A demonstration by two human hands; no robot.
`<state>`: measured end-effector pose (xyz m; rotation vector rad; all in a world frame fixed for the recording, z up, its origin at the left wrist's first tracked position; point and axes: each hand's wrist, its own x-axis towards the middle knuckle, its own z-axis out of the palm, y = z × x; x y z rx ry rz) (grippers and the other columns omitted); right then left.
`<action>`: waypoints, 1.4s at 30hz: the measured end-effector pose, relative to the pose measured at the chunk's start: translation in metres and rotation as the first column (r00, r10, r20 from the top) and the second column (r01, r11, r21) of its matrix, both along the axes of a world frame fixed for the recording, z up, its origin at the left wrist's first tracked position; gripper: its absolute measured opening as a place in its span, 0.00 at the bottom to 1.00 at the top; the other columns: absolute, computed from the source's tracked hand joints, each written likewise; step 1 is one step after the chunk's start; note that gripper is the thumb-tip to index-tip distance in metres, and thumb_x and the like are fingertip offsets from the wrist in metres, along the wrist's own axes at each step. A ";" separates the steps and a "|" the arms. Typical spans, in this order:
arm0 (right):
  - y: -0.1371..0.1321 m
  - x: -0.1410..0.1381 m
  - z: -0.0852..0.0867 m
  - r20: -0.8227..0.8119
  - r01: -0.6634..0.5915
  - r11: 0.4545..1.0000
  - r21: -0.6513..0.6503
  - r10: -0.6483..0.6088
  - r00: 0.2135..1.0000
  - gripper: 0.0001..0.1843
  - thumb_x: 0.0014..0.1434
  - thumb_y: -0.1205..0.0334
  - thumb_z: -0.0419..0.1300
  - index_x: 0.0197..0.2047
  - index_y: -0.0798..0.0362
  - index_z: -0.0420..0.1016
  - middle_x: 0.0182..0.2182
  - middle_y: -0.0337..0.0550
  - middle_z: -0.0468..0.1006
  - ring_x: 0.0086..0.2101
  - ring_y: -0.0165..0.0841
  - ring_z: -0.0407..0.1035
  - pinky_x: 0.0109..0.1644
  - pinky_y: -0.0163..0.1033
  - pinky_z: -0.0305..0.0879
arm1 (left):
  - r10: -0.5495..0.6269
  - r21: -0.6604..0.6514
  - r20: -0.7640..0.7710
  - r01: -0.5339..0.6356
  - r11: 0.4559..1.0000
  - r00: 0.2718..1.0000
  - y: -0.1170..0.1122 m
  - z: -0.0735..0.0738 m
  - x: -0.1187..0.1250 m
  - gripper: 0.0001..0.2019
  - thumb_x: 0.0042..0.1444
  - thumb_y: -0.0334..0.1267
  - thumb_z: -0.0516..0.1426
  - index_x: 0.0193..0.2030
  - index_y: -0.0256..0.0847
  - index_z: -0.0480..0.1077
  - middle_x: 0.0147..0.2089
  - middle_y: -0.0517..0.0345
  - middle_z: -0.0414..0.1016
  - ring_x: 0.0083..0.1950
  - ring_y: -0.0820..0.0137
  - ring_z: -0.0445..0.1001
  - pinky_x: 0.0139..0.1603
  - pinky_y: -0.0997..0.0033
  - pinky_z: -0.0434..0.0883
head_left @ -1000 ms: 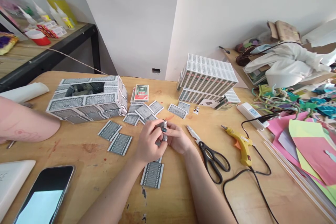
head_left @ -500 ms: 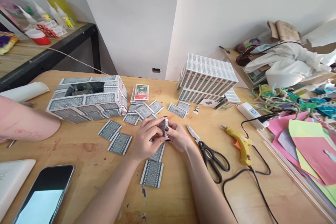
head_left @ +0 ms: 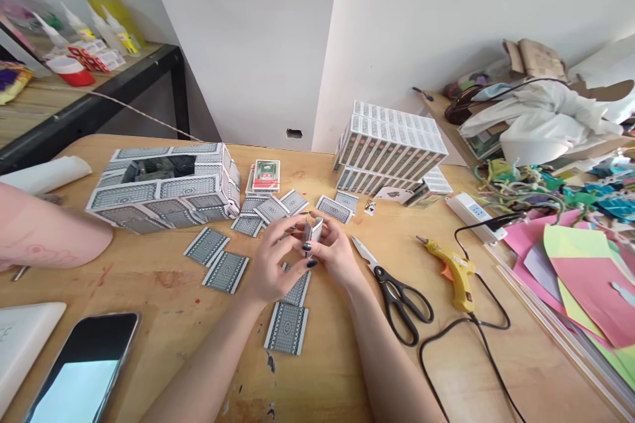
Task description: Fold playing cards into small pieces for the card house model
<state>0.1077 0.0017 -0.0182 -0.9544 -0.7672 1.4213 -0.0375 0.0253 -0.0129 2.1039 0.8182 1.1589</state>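
Observation:
My left hand [head_left: 275, 261] and my right hand [head_left: 337, 252] meet over the middle of the wooden table [head_left: 149, 291]. Between their fingertips they pinch a folded playing card [head_left: 312, 232], held upright. Loose grey-backed cards [head_left: 286, 328] lie flat on the table under and around my hands. A box built from playing cards [head_left: 163, 186] stands to the left. A red-faced card pack [head_left: 266, 175] lies behind the loose cards.
Black-handled scissors [head_left: 397, 291] and a yellow glue gun [head_left: 454, 271] with its cord lie to the right. Stacked card packs [head_left: 391, 145] stand at the back. Coloured paper [head_left: 585, 271] is at far right. A phone [head_left: 82, 370] lies near left, beside another person's arm [head_left: 44, 234].
My hands have lifted the folded card slightly and turned it more upright. A second flat card now shows below my left hand. Nothing else has moved.

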 end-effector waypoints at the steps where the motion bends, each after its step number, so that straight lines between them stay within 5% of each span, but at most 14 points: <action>1: 0.000 -0.001 -0.001 0.085 0.059 0.997 0.047 -0.063 0.994 0.36 0.38 0.62 0.71 0.51 0.48 0.63 0.38 0.42 0.74 0.38 0.35 0.70 0.43 0.40 0.66 | 0.035 -0.066 0.032 -0.033 0.997 0.999 0.001 -0.001 0.000 0.07 0.54 0.40 0.54 0.30 0.39 0.67 0.54 0.49 0.65 0.54 0.62 0.65 0.56 0.58 0.62; 4: -0.001 -0.005 -0.004 0.312 0.135 0.969 0.208 -0.197 0.930 0.39 0.38 0.64 0.71 0.53 0.46 0.61 0.44 0.44 0.71 0.45 0.38 0.67 0.50 0.44 0.63 | 0.150 -0.349 0.174 -0.082 0.933 0.973 0.003 -0.006 0.002 0.10 0.57 0.44 0.51 0.32 0.39 0.64 0.45 0.51 0.68 0.48 0.65 0.69 0.51 0.61 0.66; 8: -0.005 -0.006 -0.004 0.441 0.069 0.945 0.321 -0.213 0.872 0.35 0.43 0.66 0.68 0.54 0.46 0.60 0.48 0.45 0.69 0.51 0.40 0.64 0.56 0.48 0.58 | 0.136 -0.679 0.335 0.138 0.721 0.932 0.008 -0.004 0.006 0.16 0.51 0.45 0.57 0.43 0.40 0.61 0.45 0.52 0.72 0.46 0.64 0.72 0.43 0.64 0.71; 11: -0.006 -0.005 -0.002 0.491 0.036 0.946 0.321 -0.199 0.848 0.34 0.44 0.67 0.66 0.55 0.46 0.60 0.49 0.45 0.68 0.51 0.40 0.63 0.56 0.48 0.59 | 0.050 -0.769 0.361 0.267 0.581 0.931 0.011 -0.001 0.005 0.21 0.49 0.44 0.59 0.48 0.40 0.63 0.46 0.51 0.74 0.48 0.61 0.73 0.45 0.62 0.71; 14: -0.006 -0.003 -0.003 0.482 0.033 0.963 0.267 -0.163 0.861 0.37 0.44 0.65 0.66 0.57 0.45 0.57 0.51 0.47 0.66 0.47 0.39 0.66 0.49 0.46 0.65 | 0.013 -0.787 0.368 0.304 0.537 0.930 0.013 0.000 0.003 0.22 0.48 0.42 0.61 0.50 0.39 0.66 0.48 0.49 0.74 0.52 0.59 0.71 0.49 0.61 0.70; 22: 0.001 0.005 -0.010 0.366 0.159 0.977 0.145 -0.202 0.908 0.40 0.38 0.59 0.71 0.55 0.46 0.61 0.46 0.45 0.68 0.40 0.36 0.68 0.44 0.42 0.67 | 0.124 -0.774 0.356 0.217 0.595 0.926 0.016 -0.001 0.002 0.28 0.45 0.41 0.63 0.54 0.39 0.64 0.56 0.47 0.69 0.57 0.58 0.67 0.57 0.57 0.65; 29: 0.001 0.011 -0.001 -0.003 0.100 0.992 0.071 -0.100 0.995 0.32 0.47 0.58 0.66 0.55 0.47 0.62 0.48 0.47 0.71 0.36 0.32 0.69 0.33 0.35 0.67 | -0.010 -0.727 0.354 0.282 0.626 0.935 0.010 -0.009 0.006 0.30 0.46 0.35 0.61 0.57 0.40 0.61 0.60 0.48 0.63 0.61 0.59 0.62 0.59 0.56 0.65; 33: 0.000 0.012 0.002 -0.008 0.083 0.995 0.048 -0.083 0.997 0.30 0.47 0.59 0.65 0.55 0.47 0.64 0.48 0.46 0.72 0.31 0.29 0.68 0.29 0.33 0.64 | -0.084 -0.612 0.189 0.184 0.769 0.978 0.007 -0.013 0.005 0.27 0.49 0.33 0.58 0.58 0.42 0.60 0.60 0.50 0.63 0.59 0.61 0.65 0.57 0.56 0.67; 37: 0.000 0.011 0.001 0.015 0.087 0.996 0.003 -0.087 0.996 0.28 0.46 0.58 0.65 0.52 0.48 0.68 0.48 0.46 0.72 0.31 0.29 0.68 0.30 0.33 0.64 | -0.055 -0.335 -0.119 0.012 0.942 0.991 0.007 -0.012 0.002 0.25 0.50 0.35 0.58 0.56 0.47 0.62 0.57 0.54 0.66 0.58 0.62 0.66 0.58 0.55 0.64; 42: 0.000 0.007 -0.001 0.057 0.088 0.995 -0.052 -0.085 0.995 0.21 0.47 0.56 0.65 0.46 0.51 0.74 0.39 0.43 0.75 0.32 0.30 0.67 0.33 0.33 0.64 | 0.081 -0.127 -0.178 -0.105 0.986 0.981 0.008 -0.012 0.000 0.25 0.51 0.37 0.58 0.57 0.46 0.60 0.56 0.52 0.67 0.58 0.62 0.64 0.57 0.56 0.65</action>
